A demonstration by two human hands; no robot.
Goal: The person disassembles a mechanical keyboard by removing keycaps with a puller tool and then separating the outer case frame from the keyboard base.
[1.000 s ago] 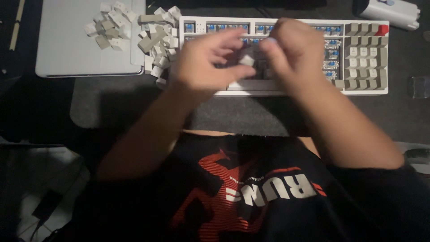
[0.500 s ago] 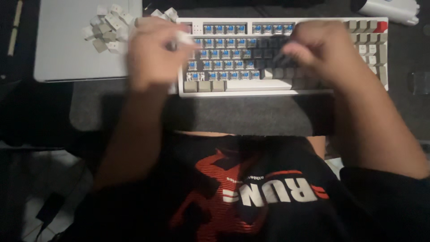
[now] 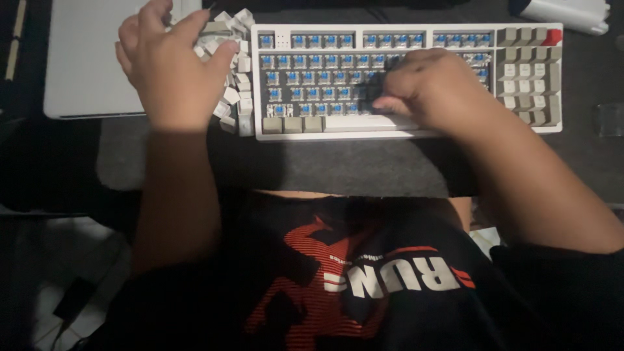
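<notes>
A white mechanical keyboard (image 3: 406, 81) lies across a dark desk mat (image 3: 338, 162) on the desk. Most of its main block is stripped to bare blue switches (image 3: 312, 78); the bottom row and the number pad (image 3: 530, 81) at its right end keep their grey and white caps, with one red cap in the far corner. A loose pile of removed keycaps (image 3: 235, 68) sits just beside the keyboard's left edge, spilling onto a closed grey laptop (image 3: 84, 65). A white cylindrical object (image 3: 565, 12) lies beyond the keyboard's right end.

The left hand (image 3: 172, 65) rests over the keycap pile, fingers curled down into it and hiding much of the heap; whether it grips a cap cannot be told. The right hand (image 3: 432, 88) lies on the keyboard's middle, fingers bent onto the switches and covering part of that block; what it pinches, if anything, is hidden.

Half a second earlier the left hand hovered nearer the keyboard's left corner; it has since moved out over the pile. A second ago both hands met over the keyboard's centre.
</notes>
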